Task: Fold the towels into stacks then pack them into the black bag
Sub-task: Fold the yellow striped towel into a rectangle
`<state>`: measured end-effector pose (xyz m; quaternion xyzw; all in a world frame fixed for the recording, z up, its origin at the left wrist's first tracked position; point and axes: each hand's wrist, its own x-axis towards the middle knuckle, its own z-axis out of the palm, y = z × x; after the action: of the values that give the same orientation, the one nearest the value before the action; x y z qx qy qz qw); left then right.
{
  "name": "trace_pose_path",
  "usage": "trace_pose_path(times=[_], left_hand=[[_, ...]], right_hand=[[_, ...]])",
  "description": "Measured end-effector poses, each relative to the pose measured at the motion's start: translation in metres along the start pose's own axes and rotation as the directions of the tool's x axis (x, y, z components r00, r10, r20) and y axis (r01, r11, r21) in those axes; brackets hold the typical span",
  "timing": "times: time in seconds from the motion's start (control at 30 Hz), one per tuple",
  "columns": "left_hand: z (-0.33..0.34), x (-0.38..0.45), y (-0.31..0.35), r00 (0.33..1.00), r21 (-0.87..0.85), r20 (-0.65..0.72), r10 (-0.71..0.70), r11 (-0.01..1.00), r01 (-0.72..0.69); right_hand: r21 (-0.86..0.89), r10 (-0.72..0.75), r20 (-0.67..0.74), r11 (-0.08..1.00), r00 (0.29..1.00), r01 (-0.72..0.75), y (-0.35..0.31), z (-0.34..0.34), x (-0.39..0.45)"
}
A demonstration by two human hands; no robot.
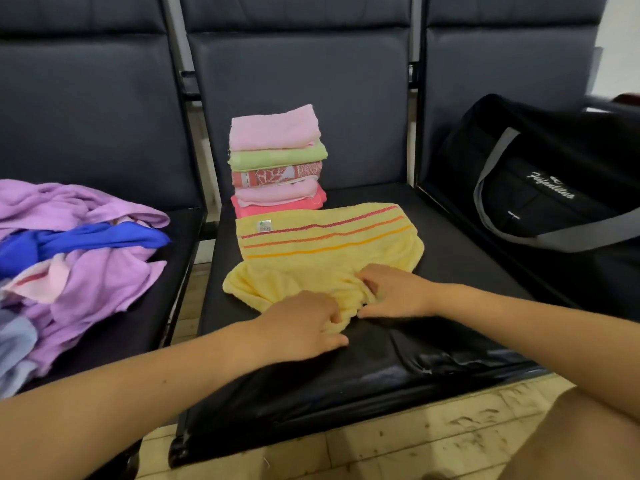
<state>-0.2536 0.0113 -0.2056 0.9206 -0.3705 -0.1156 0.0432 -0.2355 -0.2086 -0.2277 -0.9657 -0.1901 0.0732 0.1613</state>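
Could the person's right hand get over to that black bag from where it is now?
Probably yes. The black bag sits on the next seat to the right, nothing lies between, but the right hand is holding the yellow towel and must let go first.

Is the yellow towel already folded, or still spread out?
Mostly spread: the yellow towel lies open on the seat, near edge bunched under both hands.

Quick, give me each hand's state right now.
Left hand: fingers curled, gripping the near edge of the yellow towel.
Right hand: also gripping the yellow towel's near edge.
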Motion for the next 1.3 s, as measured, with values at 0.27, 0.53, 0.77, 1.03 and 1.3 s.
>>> trace_pose_path(times=[0.27, 0.53, 0.77, 1.03, 1.3], left_hand=[[-0.010, 0.005, -0.032, 0.962, -0.352, -0.216, -0.166, 0.933, 0.082], [-0.044, 0.000, -0.039, 0.850, -0.990, -0.134, -0.509, 0.105, -0.093], [-0.028, 0.006, -0.049, 0.888, -0.847, -0.078, -0.453, 0.500, 0.181], [-0.015, 0.004, -0.063, 0.934, -0.656, -0.092, -0.346, 0.727, 0.205], [-0.019, -0.001, -0.058, 0.887, -0.740, -0.211, -0.410, 0.660, 0.129]], right_hand=[[0.487, 0.317, -0.197, 0.853, 0.928, -0.188, 0.012, -0.022, 0.009], [0.981, 0.568, 0.009, 0.154, 0.823, -0.117, 0.014, -0.059, 0.020], [0.371, 0.583, -0.159, 0.783, 0.797, -0.498, 0.016, -0.037, 0.024], [0.267, 0.166, -0.326, 0.960, 0.931, -0.078, -0.042, -0.016, 0.026], [0.323, 0.143, -0.003, 0.937, 0.990, -0.135, -0.058, 0.003, 0.026]])
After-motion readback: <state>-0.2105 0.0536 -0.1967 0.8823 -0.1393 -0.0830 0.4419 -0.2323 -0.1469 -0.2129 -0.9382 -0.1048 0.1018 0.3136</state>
